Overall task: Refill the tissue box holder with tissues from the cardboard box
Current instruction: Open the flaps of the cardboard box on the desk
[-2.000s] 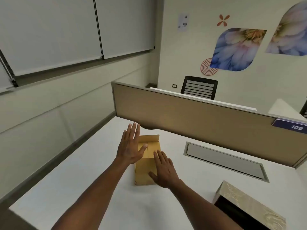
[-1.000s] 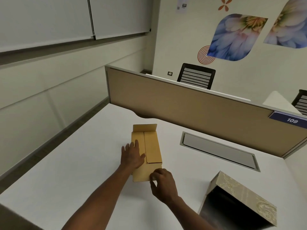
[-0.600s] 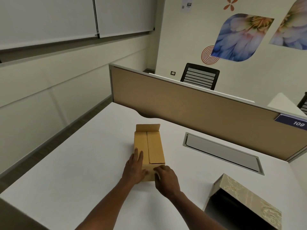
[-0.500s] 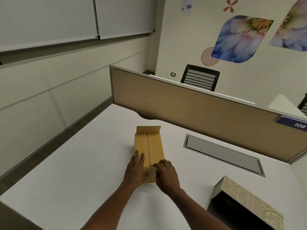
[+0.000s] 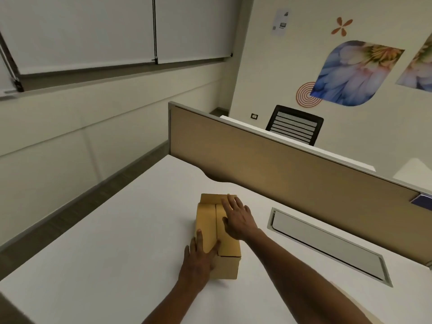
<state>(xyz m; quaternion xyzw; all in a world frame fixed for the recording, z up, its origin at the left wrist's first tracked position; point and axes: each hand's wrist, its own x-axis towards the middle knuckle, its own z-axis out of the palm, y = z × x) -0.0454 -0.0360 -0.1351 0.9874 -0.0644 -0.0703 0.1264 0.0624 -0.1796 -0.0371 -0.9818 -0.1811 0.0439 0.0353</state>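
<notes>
Cardboard box point(image 5: 211, 228): lies flat on the white desk point(image 5: 117, 242), long axis running away from me, roughly mid-desk and left of the grey cable hatch point(image 5: 327, 246). Top flaps lie closed along a centre seam; one small flap at the far end stands up.
Left hand point(image 5: 198, 260): palm down on the near left part of the box top, my fingers point(image 5: 199, 235) straight and spread, thumb reaching toward the seam. Flat contact only, nothing gripped.
Right hand point(image 5: 238, 220): reaches over the far right part of the top, fingertips near the raised end flap. Fingers extended, open, holding nothing. Whether the palm presses the cardboard or hovers just above it, I cannot tell from this angle.
Tissues: not visible; box contents hidden under the flaps.
Surroundings: tan partition point(image 5: 280, 169) along the far desk edge, a black mesh chair point(image 5: 295, 125) behind it, flower decals on the wall.
</notes>
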